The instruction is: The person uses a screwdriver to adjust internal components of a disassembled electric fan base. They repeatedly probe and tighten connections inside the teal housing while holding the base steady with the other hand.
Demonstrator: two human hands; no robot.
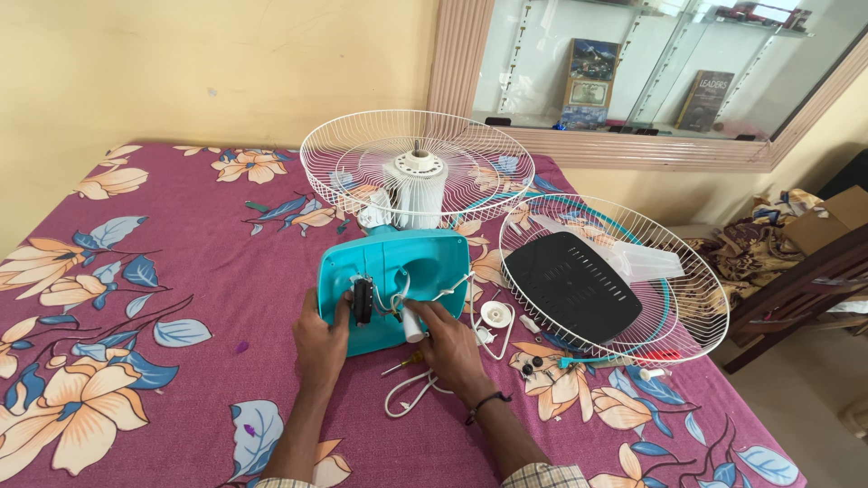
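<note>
A brown cardboard box (836, 217) sits at the right edge of the frame, mid-height. No labels, signs or screens can be seen.

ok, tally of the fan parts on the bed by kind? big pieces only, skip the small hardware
White wire grilles: 2 (rear grille, front grille)
Teal base housing: 1
Black base cover: 1
Clear blade: 1
White motor: 1
Total: 6

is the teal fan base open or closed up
Open. The teal plastic fan base lies with its inside exposed, wires and parts showing; its black slotted cover plate lies apart in the white wire fan guard.
</note>
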